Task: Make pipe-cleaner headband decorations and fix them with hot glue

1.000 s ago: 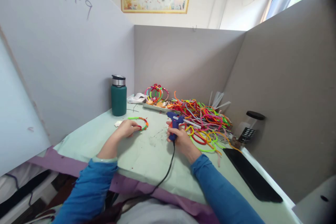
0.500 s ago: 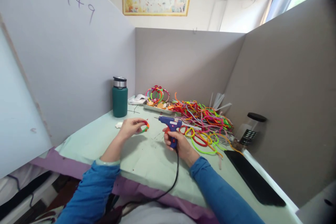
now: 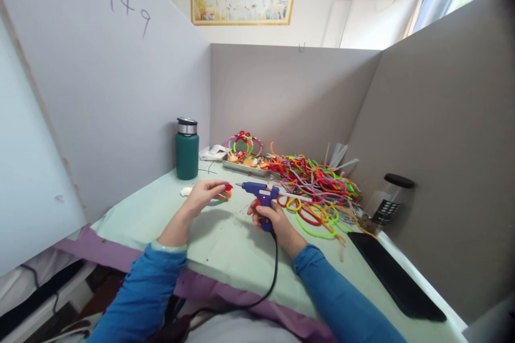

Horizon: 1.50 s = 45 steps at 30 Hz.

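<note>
My left hand point(image 3: 203, 195) pinches a small piece of bent, fuzzy pipe cleaner point(image 3: 229, 191) between thumb and fingers. Red and orange show at its right end, and a paler part hangs below the fingers; the rest is hidden by the hand. In my right hand point(image 3: 281, 225) is a blue hot glue gun point(image 3: 261, 192), gripped by its handle with fingers near the orange trigger. Its nozzle points left at the pipe cleaner, a short gap away. A clear glue stick point(image 3: 295, 196) sticks out of the gun's back.
Behind the gun lies a big tangle of coloured pipe cleaners point(image 3: 314, 174), with several loops in front. A metal tray point(image 3: 245, 167) holds small pieces and rings. A green bottle point(image 3: 187, 155) stands left; a clear jar point(image 3: 389, 201) and black slab point(image 3: 396, 276) are right. The gun's cord point(image 3: 276, 268) runs toward me.
The pipe cleaner piece has turned in my left hand, its red end now facing the nozzle. The glue gun has come slightly lower and closer to it. The whole view shifts slightly.
</note>
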{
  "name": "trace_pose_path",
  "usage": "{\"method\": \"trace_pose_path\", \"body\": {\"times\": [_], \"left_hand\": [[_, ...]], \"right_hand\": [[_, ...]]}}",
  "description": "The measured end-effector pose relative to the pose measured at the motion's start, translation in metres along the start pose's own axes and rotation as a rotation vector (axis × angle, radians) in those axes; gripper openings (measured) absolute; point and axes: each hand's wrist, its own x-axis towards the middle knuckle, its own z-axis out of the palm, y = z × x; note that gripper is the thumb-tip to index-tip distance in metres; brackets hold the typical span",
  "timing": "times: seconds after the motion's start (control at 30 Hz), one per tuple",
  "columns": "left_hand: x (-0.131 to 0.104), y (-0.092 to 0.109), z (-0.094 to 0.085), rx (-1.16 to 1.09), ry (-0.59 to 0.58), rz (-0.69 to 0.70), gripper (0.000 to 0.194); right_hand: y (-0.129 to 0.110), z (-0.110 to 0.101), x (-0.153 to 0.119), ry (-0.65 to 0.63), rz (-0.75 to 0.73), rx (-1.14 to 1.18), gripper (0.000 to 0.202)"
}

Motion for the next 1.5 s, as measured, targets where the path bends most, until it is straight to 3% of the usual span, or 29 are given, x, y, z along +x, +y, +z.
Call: {"method": "trace_pose_path", "body": {"times": [0.13,0.3,0.6,1.5], "left_hand": [[0.0019,-0.0024,0.0009,-0.026,0.02,0.023,0.044],[0.0042,-0.0055,0.0047,-0.086,0.031,0.016,0.055],[0.0065,-0.008,0.0058,-0.088,0.016,-0.016,0.045],[0.0055,-0.0059,0.0066,-0.039,0.006,-0.03,0.043]], "right_hand": [[0.0009,0.0018,-0.0009,0.028,-0.016,-0.057,0.024],[0.005,0.0012,0.0002,-0.006,-0.029,-0.199,0.021],[0.0033,0.0031,-0.0012,-0.011,-0.07,-0.345,0.019],[-0.0011,0.0069,-0.001,0.021,-0.073,-0.426,0.024]]}}
